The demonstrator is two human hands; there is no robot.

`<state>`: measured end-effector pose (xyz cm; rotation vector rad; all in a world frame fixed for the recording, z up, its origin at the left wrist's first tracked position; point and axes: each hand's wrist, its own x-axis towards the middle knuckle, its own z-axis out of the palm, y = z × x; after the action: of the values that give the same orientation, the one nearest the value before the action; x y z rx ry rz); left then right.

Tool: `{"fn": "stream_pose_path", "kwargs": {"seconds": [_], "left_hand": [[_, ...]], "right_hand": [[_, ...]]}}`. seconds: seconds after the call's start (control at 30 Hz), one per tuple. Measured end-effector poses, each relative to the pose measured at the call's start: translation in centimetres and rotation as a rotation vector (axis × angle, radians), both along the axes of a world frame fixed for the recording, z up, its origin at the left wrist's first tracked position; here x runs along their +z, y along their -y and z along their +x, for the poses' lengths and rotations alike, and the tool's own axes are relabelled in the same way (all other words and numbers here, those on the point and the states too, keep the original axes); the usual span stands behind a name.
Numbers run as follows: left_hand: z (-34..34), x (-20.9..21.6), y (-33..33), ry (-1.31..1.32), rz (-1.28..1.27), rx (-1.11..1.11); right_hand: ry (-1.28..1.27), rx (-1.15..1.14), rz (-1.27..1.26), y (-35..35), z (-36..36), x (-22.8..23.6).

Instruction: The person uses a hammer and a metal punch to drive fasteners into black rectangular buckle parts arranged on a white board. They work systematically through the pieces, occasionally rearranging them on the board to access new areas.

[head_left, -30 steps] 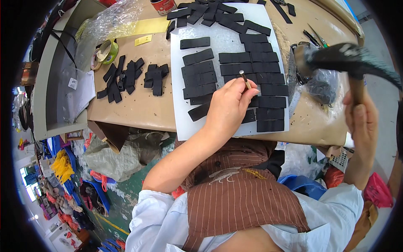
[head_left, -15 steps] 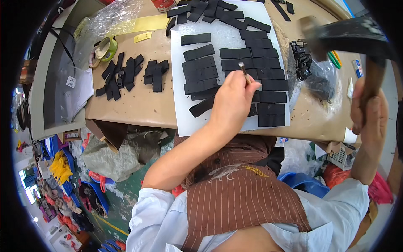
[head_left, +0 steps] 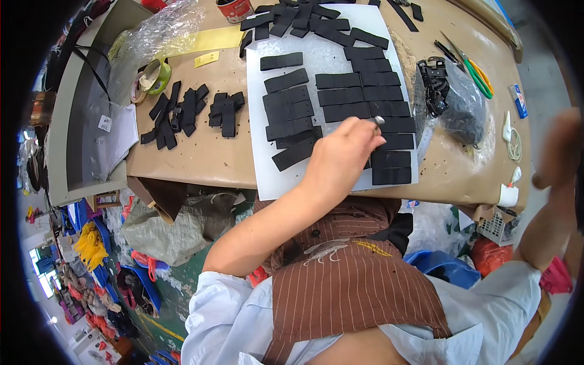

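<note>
Your left hand (head_left: 347, 155) pinches the punch (head_left: 379, 120) over the right-hand rows of black straps (head_left: 339, 97), its lower end hidden by your fingers. The straps lie flat on the white board (head_left: 275, 184), on the table (head_left: 201, 159). Your right hand (head_left: 558, 152) is blurred at the right edge, beyond the table; whether its fingers are open or closed, you cannot tell.

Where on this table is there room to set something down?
On the brown tabletop, between the left-side strap piles and the front edge, specks aside; also at front right, between the white sheet, the plastic bag and that edge. Crowded: the sheet's far end, under heaped black straps, and around the left hand.
</note>
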<state>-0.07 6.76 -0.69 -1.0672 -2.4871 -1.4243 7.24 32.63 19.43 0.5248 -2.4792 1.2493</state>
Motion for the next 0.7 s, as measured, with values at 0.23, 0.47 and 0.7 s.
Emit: {"fn": "stream_pose_path", "kwargs": {"seconds": [0.23,0.47,0.7], "left_hand": [[-1.2,0.6,-0.3,0.650,0.344,0.142],[-5.8,4.6,5.1,0.624,0.403,0.151],[-5.1,1.4,3.9,0.420,0.082,0.132]], "right_hand": [[0.345,-0.229,-0.267,2.1,1.8,-5.1],[0.512,-0.261,-0.090,2.0,1.0,-7.6],[0.460,-0.216,0.003,2.5,-0.7,-9.2]]}}
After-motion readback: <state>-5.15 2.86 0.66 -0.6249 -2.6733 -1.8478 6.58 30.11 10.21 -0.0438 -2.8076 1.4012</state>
